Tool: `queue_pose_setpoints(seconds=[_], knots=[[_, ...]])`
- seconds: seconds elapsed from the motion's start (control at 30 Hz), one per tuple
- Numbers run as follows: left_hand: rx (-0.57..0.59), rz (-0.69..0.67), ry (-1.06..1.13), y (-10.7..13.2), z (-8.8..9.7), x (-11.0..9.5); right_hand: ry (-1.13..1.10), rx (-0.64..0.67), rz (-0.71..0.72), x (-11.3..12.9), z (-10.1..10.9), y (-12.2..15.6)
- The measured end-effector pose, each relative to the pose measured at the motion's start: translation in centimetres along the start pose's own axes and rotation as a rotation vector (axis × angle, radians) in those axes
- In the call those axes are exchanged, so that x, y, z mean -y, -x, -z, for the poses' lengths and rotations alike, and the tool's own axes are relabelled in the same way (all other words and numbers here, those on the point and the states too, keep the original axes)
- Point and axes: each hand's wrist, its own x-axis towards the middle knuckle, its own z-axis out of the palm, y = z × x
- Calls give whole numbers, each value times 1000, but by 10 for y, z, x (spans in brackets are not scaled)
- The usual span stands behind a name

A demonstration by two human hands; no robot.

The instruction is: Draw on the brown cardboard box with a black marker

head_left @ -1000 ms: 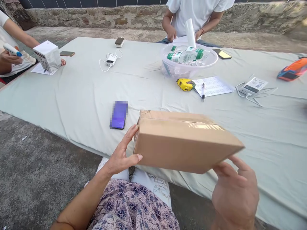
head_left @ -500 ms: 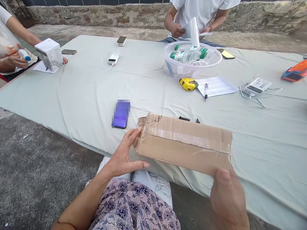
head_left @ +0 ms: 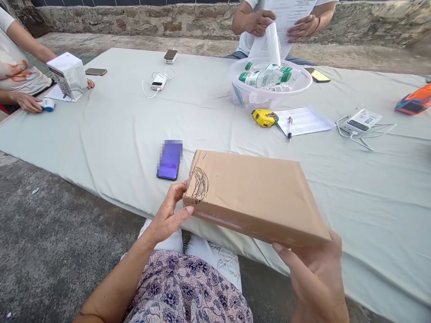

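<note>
Right hand blurred, most fingers hidden by the box; phone beyond the left hand, screen pixelated; orange object beyond the right, cut off!

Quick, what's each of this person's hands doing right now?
Left hand: holding the brown rectangular cardboard box by its left end.
Right hand: holding the same box's near right corner.

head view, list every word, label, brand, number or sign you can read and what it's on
No text reads clearly.
Cardboard box: scribble, no visible words.
White box: print, too blurred.
Bottle labels: too small.
White device at right: label blurred.
Flat sheet right of centre: too small.
Sheet held up at far side: too small.
</note>
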Motion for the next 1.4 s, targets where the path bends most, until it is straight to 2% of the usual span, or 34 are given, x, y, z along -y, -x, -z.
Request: queue_pose_setpoints(seconds=[0.27, 0.53, 0.67, 0.83, 1.0, 1.17, 1.27, 1.4], knots=[[-5, 45, 18, -1, -3, 3, -38, 12, -16, -6, 7, -1], [21, 57, 37, -2, -4, 6, -130, -82, -68, -5, -1, -4], [40, 40, 110, -3, -4, 5, -150, -33, -53, -5, 0, -3], [-32, 83, 106, -3, -5, 6, -130, 57, -23, -8, 5, -1], [-36, 124, 127, -4, -8, 8, -126, -35, -59, -12, 1, -4], [-56, 150, 153, -7, -8, 11, -104, 67, -70, -9, -1, -7], [-72, 146, 164, -7, -7, 13, -190, 27, -107, -10, -1, -9], [-90, 135, 176, -7, -7, 16, -298, -91, -180, -10, -4, -10]])
